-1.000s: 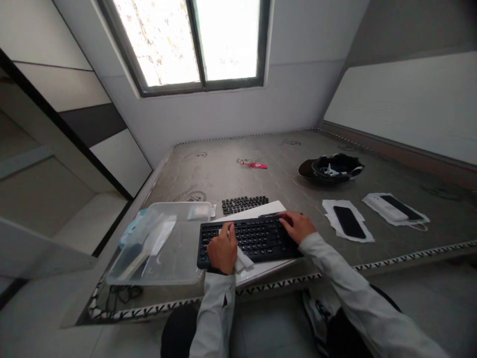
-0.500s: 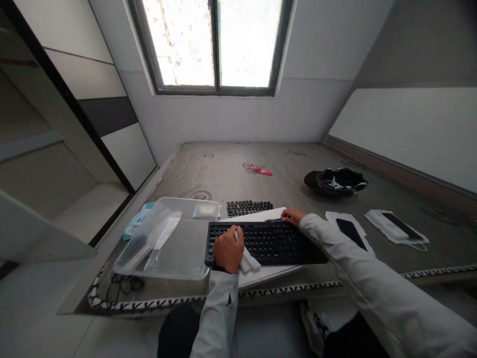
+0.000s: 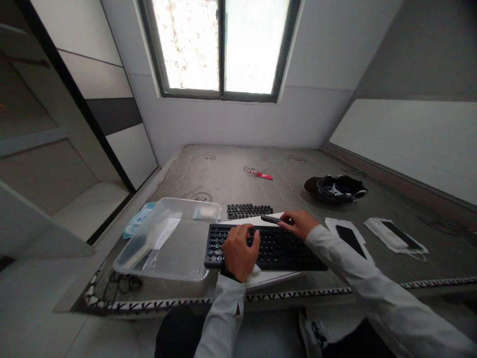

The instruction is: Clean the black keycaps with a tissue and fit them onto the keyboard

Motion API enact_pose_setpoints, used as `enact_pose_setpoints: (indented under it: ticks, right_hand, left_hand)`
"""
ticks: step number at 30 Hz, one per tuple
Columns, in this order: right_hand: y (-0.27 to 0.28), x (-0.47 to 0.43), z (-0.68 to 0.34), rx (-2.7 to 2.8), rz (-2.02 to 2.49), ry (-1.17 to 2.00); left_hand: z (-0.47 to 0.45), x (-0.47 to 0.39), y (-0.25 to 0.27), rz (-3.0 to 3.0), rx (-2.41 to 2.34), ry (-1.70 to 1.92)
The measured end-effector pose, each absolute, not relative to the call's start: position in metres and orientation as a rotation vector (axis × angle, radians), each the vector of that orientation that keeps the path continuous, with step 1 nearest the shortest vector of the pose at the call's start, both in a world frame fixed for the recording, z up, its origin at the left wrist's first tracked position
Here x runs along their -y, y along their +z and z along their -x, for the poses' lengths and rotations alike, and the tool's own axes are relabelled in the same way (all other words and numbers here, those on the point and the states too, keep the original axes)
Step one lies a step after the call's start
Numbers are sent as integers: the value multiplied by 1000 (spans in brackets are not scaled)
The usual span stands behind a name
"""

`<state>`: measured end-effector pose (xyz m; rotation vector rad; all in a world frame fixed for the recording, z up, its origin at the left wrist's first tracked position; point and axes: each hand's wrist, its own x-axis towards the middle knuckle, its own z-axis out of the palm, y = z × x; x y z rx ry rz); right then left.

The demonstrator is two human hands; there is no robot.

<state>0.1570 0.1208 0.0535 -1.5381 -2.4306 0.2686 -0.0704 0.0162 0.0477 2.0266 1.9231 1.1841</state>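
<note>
A black keyboard (image 3: 290,248) lies on a white board or box (image 3: 286,276) near the front edge of the mattress. My left hand (image 3: 240,252) rests over its left half, thumb and forefinger apart. A piece of folded white cloth or tissue (image 3: 256,269) shows beneath that hand, mostly hidden by it. My right hand (image 3: 300,223), at the keyboard's back edge, pinches a slim black pen-like tool (image 3: 271,219) that points left. Behind the keyboard is a block of black keycaps (image 3: 249,211) in rows.
To the left stands a clear plastic tray (image 3: 179,248) with packets inside, by a blue packet (image 3: 136,221) and a black cable (image 3: 122,284). A red wrapper (image 3: 263,175) and black cap (image 3: 335,190) lie farther back. Two phones, one here (image 3: 350,241), rest on white wraps at right.
My left hand has shifted right and its fingers have opened off the white cloth. My right hand has lifted the black tool from beside the keyboard's back edge.
</note>
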Motion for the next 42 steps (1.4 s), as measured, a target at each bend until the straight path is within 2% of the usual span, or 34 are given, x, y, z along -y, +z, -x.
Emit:
enact_pose_setpoints:
  ticks: [6,15,21,29,35,42]
  right_hand:
    - [85,-60,-133,2469,1287,265]
    - [96,-39,-158,2199,1341,534]
    - [69,-38,-158,1713,1362,802]
    - [10,-39,-128,1531,1010,1159]
    - [16,-68,-111,703,747,1399]
    - [21,-111,-94,630,589,1469]
  left_hand:
    - [41,-8,56,-2132,-1663,1250]
    - [64,-20,40,-2300,-1248,1056]
    - [55,-22,35,-2175,-1114,894]
    - [24,-11,41,-2078,-1225,719]
    - [40,-23,31,-2043,-1435,734]
    - [69,-41,13,-2044,-2000,804]
